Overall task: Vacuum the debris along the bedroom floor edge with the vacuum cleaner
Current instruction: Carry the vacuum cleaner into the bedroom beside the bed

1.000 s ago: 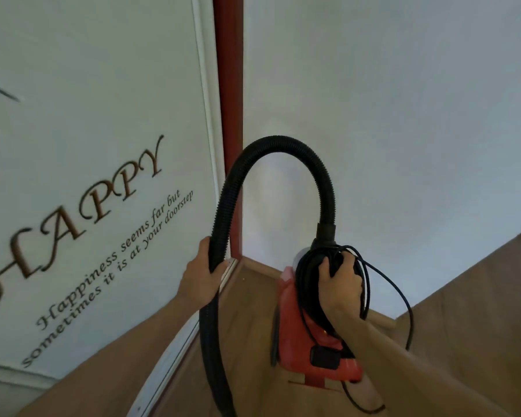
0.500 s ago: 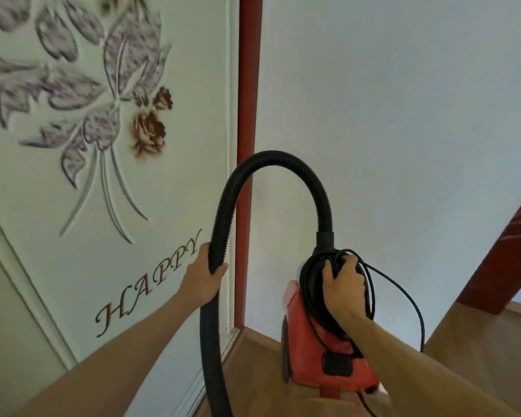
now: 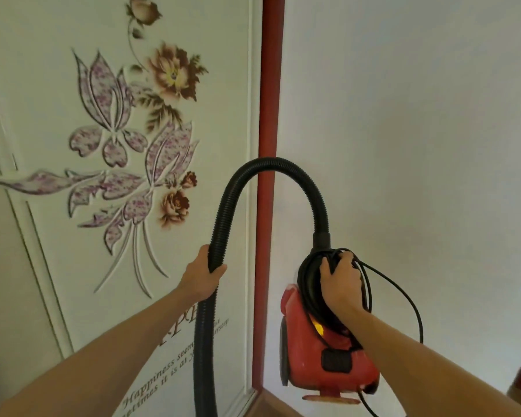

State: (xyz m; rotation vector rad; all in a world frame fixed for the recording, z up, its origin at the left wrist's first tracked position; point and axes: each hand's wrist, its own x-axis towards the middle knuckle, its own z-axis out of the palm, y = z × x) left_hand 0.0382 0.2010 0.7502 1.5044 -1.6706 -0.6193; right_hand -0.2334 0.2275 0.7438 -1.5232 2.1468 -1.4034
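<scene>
1. A person is standing in a corner where a red post (image 3: 268,85) is running up between a flowered panel (image 3: 73,266) on its left and a plain wall (image 3: 418,115) on its right.
2. The left hand (image 3: 200,281) is curling tightly round the black hose (image 3: 223,212), just left of the post.
3. From that grip the hose is arching up, crossing in front of the post and dropping into the top of the vacuum (image 3: 328,365), right of the post.
4. Below the grip, the hose is trailing down left of the post and out of view.
5. The right hand (image 3: 340,284) is gripping the vacuum's top, with its fingers closing over the black cord (image 3: 309,284) coiled there.
6. The red vacuum is hanging from that hand, just right of the post, above the brown floor (image 3: 271,407) showing at the post's foot.
7. One loose loop of cord is sagging further right of the post.
</scene>
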